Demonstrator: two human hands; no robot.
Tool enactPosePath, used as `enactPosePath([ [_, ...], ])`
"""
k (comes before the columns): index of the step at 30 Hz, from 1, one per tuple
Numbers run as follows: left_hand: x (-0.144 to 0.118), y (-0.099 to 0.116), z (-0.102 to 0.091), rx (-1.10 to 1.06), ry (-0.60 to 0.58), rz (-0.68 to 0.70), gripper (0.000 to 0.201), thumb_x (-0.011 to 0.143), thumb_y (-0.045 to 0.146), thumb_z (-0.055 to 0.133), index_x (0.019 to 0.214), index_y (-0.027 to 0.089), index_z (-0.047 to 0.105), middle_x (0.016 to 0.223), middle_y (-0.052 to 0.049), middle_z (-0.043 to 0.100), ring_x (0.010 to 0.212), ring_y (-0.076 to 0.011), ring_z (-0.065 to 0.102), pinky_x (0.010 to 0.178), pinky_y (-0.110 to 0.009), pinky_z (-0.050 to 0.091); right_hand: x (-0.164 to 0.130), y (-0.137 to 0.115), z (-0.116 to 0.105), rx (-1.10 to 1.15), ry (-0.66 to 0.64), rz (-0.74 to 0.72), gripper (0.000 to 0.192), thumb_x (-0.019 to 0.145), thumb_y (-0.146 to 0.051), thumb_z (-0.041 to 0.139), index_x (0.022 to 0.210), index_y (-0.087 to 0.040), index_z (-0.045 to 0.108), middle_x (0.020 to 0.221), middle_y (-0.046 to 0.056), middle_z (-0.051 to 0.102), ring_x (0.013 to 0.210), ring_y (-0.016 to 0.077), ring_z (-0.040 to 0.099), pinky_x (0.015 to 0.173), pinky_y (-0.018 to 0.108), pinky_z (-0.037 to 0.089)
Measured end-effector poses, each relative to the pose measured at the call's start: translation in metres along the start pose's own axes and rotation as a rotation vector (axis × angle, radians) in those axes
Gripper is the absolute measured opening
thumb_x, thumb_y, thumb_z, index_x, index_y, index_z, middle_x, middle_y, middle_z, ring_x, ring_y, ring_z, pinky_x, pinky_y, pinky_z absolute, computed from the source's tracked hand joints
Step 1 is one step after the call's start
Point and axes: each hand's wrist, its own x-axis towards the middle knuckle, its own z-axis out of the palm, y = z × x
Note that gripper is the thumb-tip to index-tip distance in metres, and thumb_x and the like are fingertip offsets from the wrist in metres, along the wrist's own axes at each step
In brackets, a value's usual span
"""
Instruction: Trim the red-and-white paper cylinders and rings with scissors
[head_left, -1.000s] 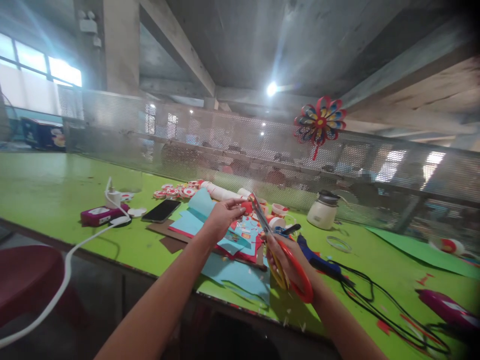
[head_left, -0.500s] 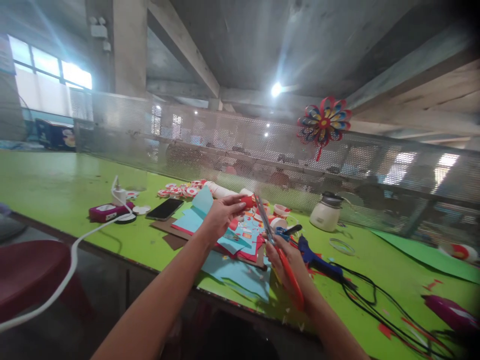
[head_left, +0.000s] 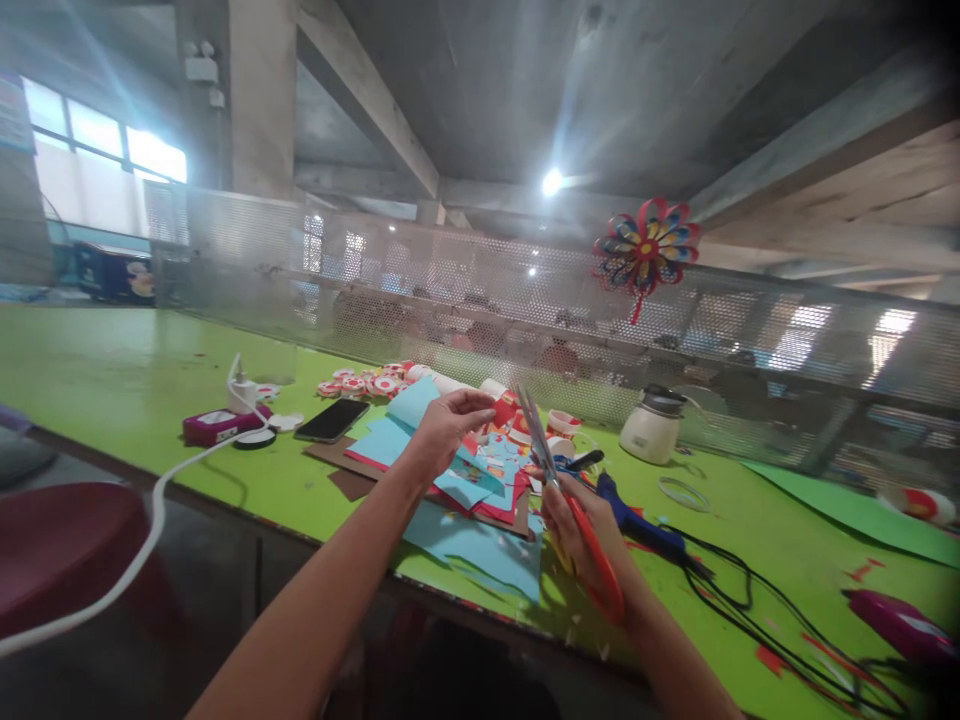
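My left hand (head_left: 441, 432) is raised over the paper pile and pinches a small red paper piece (head_left: 501, 411) between thumb and fingertips. My right hand (head_left: 581, 525) grips red-handled scissors (head_left: 559, 490), their blades pointing up and apart, just right of the red piece. Under both hands lies a heap of light blue sheets (head_left: 461, 520) and red and printed paper scraps (head_left: 501, 462) on the green table (head_left: 112, 370).
A black phone (head_left: 331, 420), a magenta box (head_left: 217, 426) with a white charger and cable, red-white paper discs (head_left: 360, 382), a blue glue gun (head_left: 637, 520) with black cords, a white pot (head_left: 651, 426), a green sheet (head_left: 847, 505). A mesh fence carries a paper flower (head_left: 646, 246).
The scissors blades have drawn a little away from the red piece and opened. My right hand shifted slightly right and down. The view turned a little to the left.
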Motion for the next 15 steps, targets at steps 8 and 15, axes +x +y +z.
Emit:
enactPosePath([
  [8,0.0001,0.0004,-0.003,-0.083,-0.001,-0.006,0.025,0.056,0.013,0.078,0.079,0.012,0.069,0.078,-0.003,0.069,0.076,-0.0113,0.062,0.082,-0.026,0.044,0.0003,-0.0081,-0.004,-0.004,-0.03,-0.038,0.038,0.088,-0.051,0.041,0.072,-0.019,0.055,0.063,0.001,0.053,0.057,0.015,0.05,0.054,0.026,0.042],
  [15,-0.0031,-0.0032,0.0041,-0.118,-0.038,-0.035,0.024,0.057,0.014,0.078,0.079,0.013,0.069,0.08,-0.004,0.069,0.078,-0.0123,0.063,0.08,-0.026,0.045,-0.0001,-0.0064,-0.0064,0.027,-0.131,-0.034,0.038,0.088,-0.05,0.041,0.091,-0.017,0.061,0.064,0.001,0.053,0.059,0.0163,0.053,0.051,0.025,0.043],
])
